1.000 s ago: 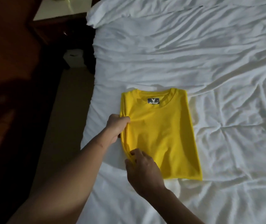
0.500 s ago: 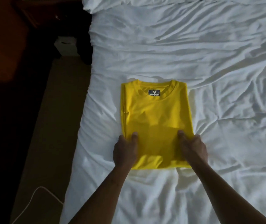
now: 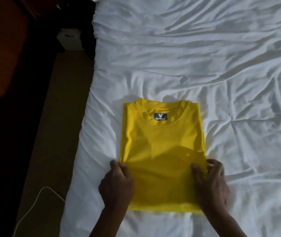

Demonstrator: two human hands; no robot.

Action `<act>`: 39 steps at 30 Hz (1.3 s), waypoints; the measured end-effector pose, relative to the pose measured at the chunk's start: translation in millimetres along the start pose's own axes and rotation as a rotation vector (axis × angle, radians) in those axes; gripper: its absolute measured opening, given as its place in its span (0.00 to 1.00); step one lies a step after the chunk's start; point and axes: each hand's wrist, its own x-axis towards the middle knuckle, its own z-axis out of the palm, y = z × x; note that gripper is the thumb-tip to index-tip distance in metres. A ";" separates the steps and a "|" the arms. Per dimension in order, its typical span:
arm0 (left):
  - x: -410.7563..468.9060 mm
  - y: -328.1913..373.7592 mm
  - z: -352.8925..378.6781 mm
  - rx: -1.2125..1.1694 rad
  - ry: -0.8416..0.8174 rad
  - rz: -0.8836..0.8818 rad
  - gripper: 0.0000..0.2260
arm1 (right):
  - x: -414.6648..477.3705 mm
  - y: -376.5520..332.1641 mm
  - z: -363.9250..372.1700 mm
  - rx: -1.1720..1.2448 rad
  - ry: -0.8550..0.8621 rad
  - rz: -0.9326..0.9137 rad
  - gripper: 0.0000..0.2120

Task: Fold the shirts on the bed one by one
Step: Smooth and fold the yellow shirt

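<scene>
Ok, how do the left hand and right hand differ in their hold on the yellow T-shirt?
The left hand pinches the left edge of the yellow T-shirt, fingertips close together; the right hand takes the right edge, thumb well in on the fabric, fingers outside it. Both grip its lower half, level with each other.

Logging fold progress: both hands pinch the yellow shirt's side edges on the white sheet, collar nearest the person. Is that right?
Not quite. The head view shows the collar at the far end of the shirt, away from the person. The rest holds: the left hand and right hand pinch its side edges on the sheet.
</scene>
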 end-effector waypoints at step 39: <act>156.5 81.5 -9.9 -0.573 -0.310 -0.071 0.20 | 144.2 -82.6 17.1 0.350 -0.190 0.103 0.24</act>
